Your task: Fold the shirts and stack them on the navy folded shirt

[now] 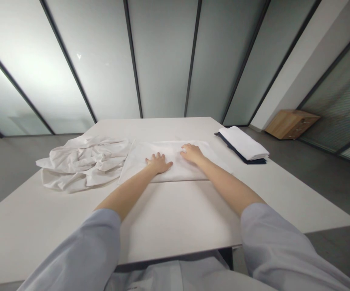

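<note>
A white cloth (138, 165) lies flat in a wide rectangle on the table in front of me. Pressed on it, left of its middle, is my left hand (159, 163), palm down with the fingers spread. To the right, my right hand (192, 153) rests on the same cloth with its fingers slightly bent and apart. Neither hand grips anything. Close by the cloth's left edge is a crumpled heap of white fabric (86, 161).
The white table (175, 226) has a folded white cloth (244, 142) at its right side, lying on a dark folded piece (255, 161). Frosted glass panels (162, 56) stand behind the table. A wooden cabinet (290, 123) is on the floor at the right.
</note>
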### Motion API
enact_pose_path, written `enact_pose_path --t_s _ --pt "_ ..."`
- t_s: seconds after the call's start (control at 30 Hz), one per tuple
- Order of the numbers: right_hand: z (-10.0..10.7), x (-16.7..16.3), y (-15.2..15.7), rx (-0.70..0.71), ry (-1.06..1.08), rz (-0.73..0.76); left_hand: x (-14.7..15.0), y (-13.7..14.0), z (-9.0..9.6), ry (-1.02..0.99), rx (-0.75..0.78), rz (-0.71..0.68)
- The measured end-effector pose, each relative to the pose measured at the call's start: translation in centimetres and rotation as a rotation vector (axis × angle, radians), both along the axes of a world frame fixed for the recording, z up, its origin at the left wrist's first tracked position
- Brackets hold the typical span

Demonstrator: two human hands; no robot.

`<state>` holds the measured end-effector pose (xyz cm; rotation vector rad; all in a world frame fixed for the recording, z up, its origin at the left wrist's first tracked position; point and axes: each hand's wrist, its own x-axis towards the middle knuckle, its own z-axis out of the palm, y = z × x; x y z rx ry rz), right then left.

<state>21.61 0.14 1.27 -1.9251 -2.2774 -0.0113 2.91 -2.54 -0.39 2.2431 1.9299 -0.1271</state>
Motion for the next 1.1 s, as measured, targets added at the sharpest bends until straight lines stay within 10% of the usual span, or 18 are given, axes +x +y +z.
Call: enact_pose_path --t_s 0.2,0.43,0.87,1.1 --pt "-0.7 -4.7 -0.7 -0.226 0.11 -0.028 1.0 3.3 -0.4 -0.026 0.052 0.095" --pt "-3.0 -5.1 -2.1 -0.194 0.082 -0.044 1.4 0.4 -2.0 -0.054 0.264 -0.085" --pt "-4.0 6.0 -3.9 -0.189 0.029 -0.218 -9.1 -0.9 -1.9 0.01 0.184 0.03" --pt "-4.6 9.7 -2.4 -0.133 -0.006 -0.222 -9.4 -2.0 -2.0 0.031 0.166 -0.043"
